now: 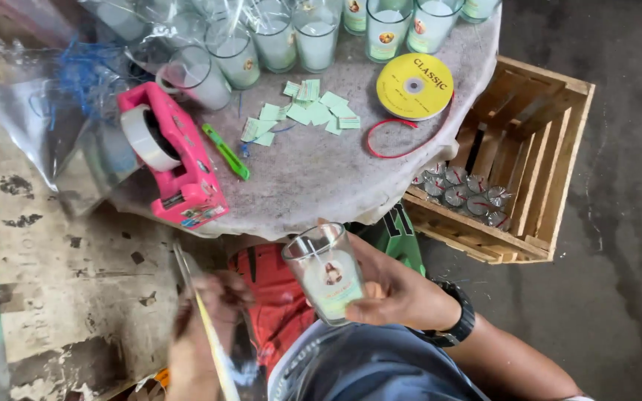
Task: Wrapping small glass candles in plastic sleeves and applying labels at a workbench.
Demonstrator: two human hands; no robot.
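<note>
1. The right hand [395, 289] holds a glass candle jar [327, 273] in front of the lap, below the near edge of the round table [313, 186]; the fingers are closed around the side and the base of the jar, and its picture label faces the camera.
2. The left hand [202, 327] is blurred by motion; it seems to pinch a clear plastic sleeve with a yellowish edge [213, 349], but how far the fingers are closed I cannot tell.
3. To do this step well, I judge that the jar should stay upright and steady, held low on its body so the mouth stays free; the sleeve should be held open and brought squarely to the jar, not at an angle, because thin film catches easily on a glass rim.
4. The right wrist, with a black watch [455, 323], is bent inward; the forearm comes from the lower right.
5. On the table lie a pink tape dispenser [176, 160], a green cutter [226, 151], small green paper tags [310, 111] and a yellow ribbon spool [414, 86]; more candle jars [313, 37] stand at the far edge; a wooden crate [518, 160] stands beside the table.
</note>
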